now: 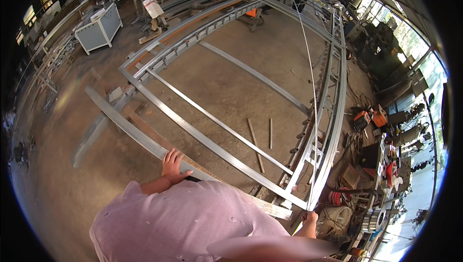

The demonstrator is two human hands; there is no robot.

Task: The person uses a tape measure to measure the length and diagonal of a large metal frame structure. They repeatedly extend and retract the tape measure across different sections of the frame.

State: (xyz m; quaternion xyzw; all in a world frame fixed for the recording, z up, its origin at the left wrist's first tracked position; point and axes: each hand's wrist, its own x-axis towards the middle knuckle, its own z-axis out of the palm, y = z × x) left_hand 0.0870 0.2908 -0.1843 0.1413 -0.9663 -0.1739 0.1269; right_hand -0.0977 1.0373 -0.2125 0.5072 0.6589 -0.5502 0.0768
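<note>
Steel frame (195, 133) looking joined, rest unclear; right hand (310, 217) pinching line (313, 86), five o'clock; left hand (173, 166) spreading on beam (132, 129), eight!

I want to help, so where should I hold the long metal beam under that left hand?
Try the beam near its middle, by the left hand, from above: it's long and narrow, so a grip across it should balance.

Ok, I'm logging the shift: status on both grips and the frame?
Left grip on near beam. Right grip at near right corner of frame. Pale line runs toward far end. Two loose strips on floor inside.
</note>
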